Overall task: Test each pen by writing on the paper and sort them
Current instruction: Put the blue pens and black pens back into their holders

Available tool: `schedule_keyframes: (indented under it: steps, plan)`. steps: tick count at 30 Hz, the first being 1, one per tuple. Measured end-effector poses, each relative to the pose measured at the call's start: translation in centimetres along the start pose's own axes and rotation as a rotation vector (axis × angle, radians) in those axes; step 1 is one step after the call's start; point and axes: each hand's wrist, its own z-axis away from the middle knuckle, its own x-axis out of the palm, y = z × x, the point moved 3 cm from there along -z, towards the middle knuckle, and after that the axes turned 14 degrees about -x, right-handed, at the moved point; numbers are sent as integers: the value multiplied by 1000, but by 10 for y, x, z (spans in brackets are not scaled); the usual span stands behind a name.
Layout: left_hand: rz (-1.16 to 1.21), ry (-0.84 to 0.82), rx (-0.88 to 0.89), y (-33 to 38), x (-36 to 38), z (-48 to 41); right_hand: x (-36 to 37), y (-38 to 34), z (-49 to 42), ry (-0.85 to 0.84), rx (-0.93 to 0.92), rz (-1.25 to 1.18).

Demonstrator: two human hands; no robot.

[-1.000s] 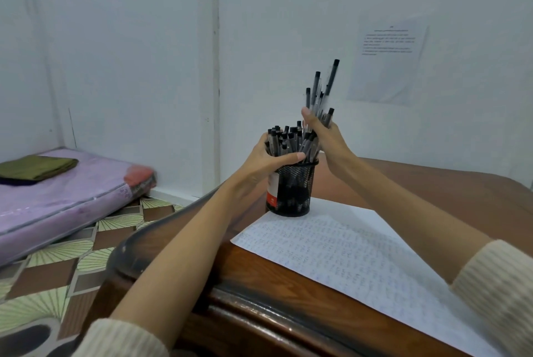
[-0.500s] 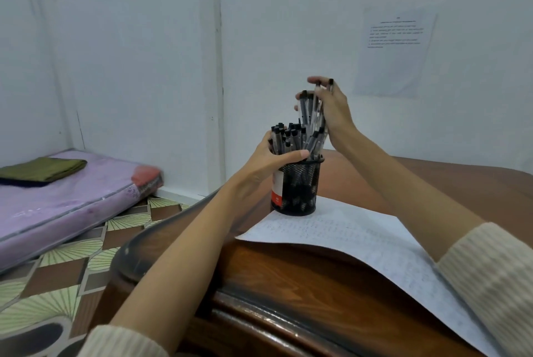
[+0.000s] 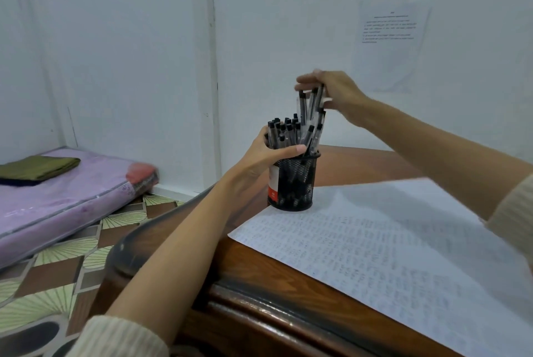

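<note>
A black mesh pen holder (image 3: 292, 183) with a red and white label stands on the wooden table (image 3: 259, 279), at the far corner of a large written-on sheet of paper (image 3: 383, 244). It is packed with several clear pens with black caps (image 3: 284, 133). My left hand (image 3: 266, 155) grips the bundle of pens at the holder's rim, thumb across the front. My right hand (image 3: 334, 94) is above the holder and its fingers press on the tops of several pens (image 3: 310, 106) that stick up higher than the others.
The table's rounded left edge (image 3: 124, 250) drops to a patterned tile floor. A purple mattress (image 3: 66, 192) with a folded green cloth (image 3: 37, 168) lies on the floor at left. White walls stand close behind, with a printed notice (image 3: 392, 39) taped up.
My right hand has shifted from gripping the raised pens' shafts to their tops, and they now stand lower in the holder. My left hand has stayed on the bundle.
</note>
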Motion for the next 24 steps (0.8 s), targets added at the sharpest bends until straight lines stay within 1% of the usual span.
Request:
schedule_keyframes:
  steps: [2,5,6,8,10,13,15,17,20,22,24]
  plan:
    - [-13,-2,24,2,1,0,15,5,7,-35,-46,-18]
    - [-12,21,61,6,3,0,23,10,16,35,-117,-236]
    - [-16,28,68,6,3,0,23,11,18,52,-127,-258]
    - [-29,43,66,6,3,0,25,22,26,20,-117,-268]
    - [-23,71,43,7,2,0,32,43,39,-118,-45,-297]
    - [-5,113,10,10,1,5,35,67,61,-434,59,-436]
    - [-12,118,10,13,0,7,30,73,66,-523,55,-445]
    - [-17,117,34,14,-1,9,27,75,65,-484,71,-423]
    - [-80,120,68,18,-1,13,27,74,61,-334,49,-307]
    - [-78,171,82,22,0,15,25,68,59,-259,-19,-228]
    - [-18,257,115,28,-2,15,25,57,56,-190,-72,-219]
